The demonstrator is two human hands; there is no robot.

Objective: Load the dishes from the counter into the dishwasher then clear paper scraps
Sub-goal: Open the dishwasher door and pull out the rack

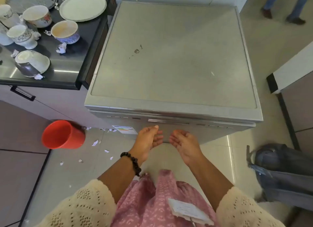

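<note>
Dishwasher: the grey, flat-topped metal dishwasher (172, 57) stands shut against the right edge of the dark glossy surface (71, 64); its door handle slot (168, 120) runs along the top of the front, so the door must drop before anything goes in.
Left grip: the left hand (149, 139) is palm up just below the handle slot, fingers loosely curled, grasping nothing; thumb tip near the slot, contact unclear.
Right grip: the right hand (183, 142) mirrors it, palm up, fingers relaxed, released and empty.
Pose: both forearms reach forward and down, hands close together, probably set to hook under the handle and pull.
Dishes: the round white plate (83, 7) lies at the surface's far right corner; the blue-patterned bowl (65, 31) and the dark bowl tipped on its side (32, 64) sit nearer the front edge, none loaded yet.
Scraps: white paper scraps (61, 47) lie among the dishes and on the floor.
Bin: the red plastic bucket (62, 135) stands on the floor by the dishwasher's left front corner, likely for scraps.
</note>
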